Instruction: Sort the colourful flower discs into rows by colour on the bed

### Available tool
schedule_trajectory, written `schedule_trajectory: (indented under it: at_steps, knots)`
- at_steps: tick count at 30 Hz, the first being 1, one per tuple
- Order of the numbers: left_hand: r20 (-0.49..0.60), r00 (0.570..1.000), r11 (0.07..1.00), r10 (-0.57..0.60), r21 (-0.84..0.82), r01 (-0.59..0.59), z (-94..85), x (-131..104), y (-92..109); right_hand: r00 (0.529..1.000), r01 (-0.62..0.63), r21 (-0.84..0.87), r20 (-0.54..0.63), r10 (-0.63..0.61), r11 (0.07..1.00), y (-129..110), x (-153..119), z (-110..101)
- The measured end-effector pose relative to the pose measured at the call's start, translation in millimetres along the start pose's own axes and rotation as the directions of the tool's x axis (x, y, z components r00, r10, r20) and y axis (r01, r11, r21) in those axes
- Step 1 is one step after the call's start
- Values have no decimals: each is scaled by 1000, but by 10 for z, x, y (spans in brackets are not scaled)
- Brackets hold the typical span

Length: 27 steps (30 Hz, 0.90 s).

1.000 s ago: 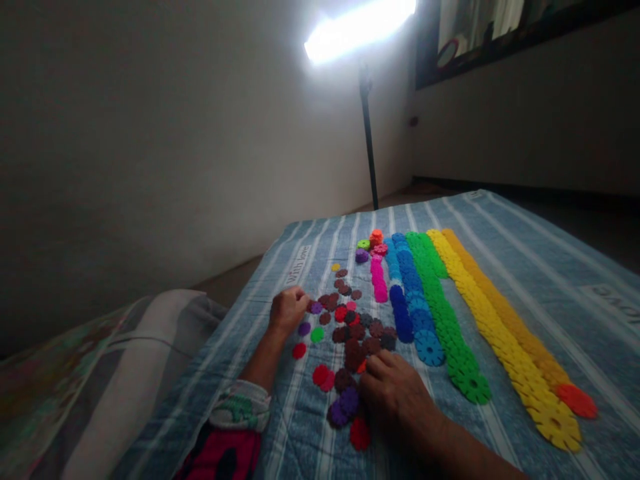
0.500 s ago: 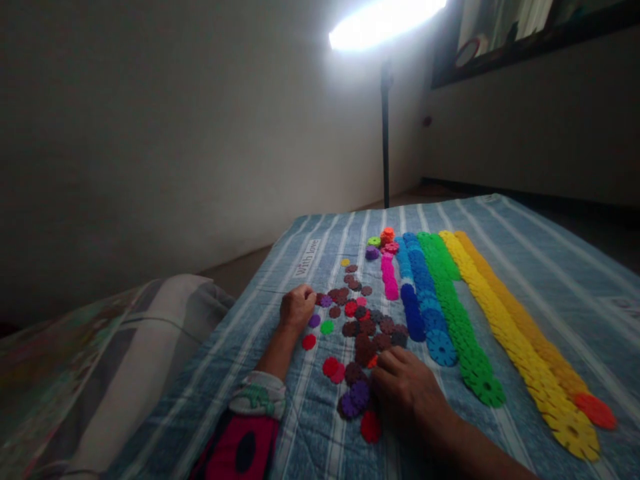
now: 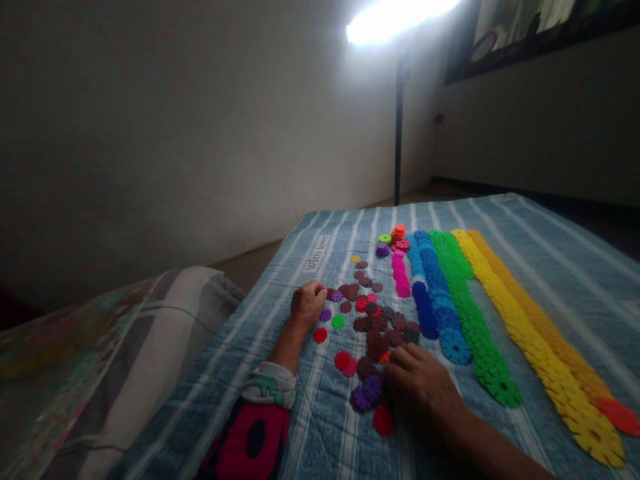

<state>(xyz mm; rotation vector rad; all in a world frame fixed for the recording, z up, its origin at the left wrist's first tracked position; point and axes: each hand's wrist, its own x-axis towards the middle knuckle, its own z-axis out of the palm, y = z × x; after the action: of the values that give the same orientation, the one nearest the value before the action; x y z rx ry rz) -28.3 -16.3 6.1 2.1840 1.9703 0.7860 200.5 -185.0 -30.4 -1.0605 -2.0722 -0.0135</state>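
Observation:
Brown notched discs (image 3: pixel 377 343) lie loosely in a patch on the striped cloth, mixed with red, purple and dark ones. My left hand (image 3: pixel 309 301) is closed at the left edge of this patch, by a brown disc and a small purple disc (image 3: pixel 325 315); what its fingers hold is hidden. Beside the near end of the patch, my right hand (image 3: pixel 419 379) rests with fingers curled down, next to the purple discs (image 3: pixel 371 388) and a red disc (image 3: pixel 384 421). Its fingertips are out of sight. A green disc (image 3: pixel 339 321) lies between the hands.
To the right run overlapping rows of pink (image 3: pixel 401 275), blue (image 3: pixel 434 280), green (image 3: pixel 463 313), yellow (image 3: pixel 530 340) and orange discs (image 3: pixel 545 327). Small orange, lime and purple piles sit at the far end. A lit lamp on a black pole (image 3: pixel 399 133) stands behind.
The whole view has shifted, so the cloth, discs and hands appear further right. Both hands keep nearly the same places among the discs.

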Motion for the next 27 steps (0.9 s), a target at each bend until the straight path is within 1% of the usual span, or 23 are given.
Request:
schedule_trajectory:
  at_steps: [7, 12, 20, 24, 27]
  knots:
    - [8, 1000, 1000, 3, 11, -3, -9, -16, 25, 999, -16, -18, 32, 17, 1000, -4, -15, 15]
    - [27, 999, 999, 43, -26, -42, -9, -17, 33, 999, 1, -34, 46, 0, 999, 21, -37, 55]
    - [30, 995, 995, 100, -16, -99, -3, -29, 33, 999, 6, -69, 38, -3, 998, 37, -63, 97]
    - [45, 993, 994, 106, -23, -105, 0, -41, 35, 999, 16, -87, 46, -12, 996, 27, -51, 79]
    - [52, 993, 995, 103, -12, -103, 0, -52, 42, 999, 9, -68, 45, -6, 998, 2, -32, 30]
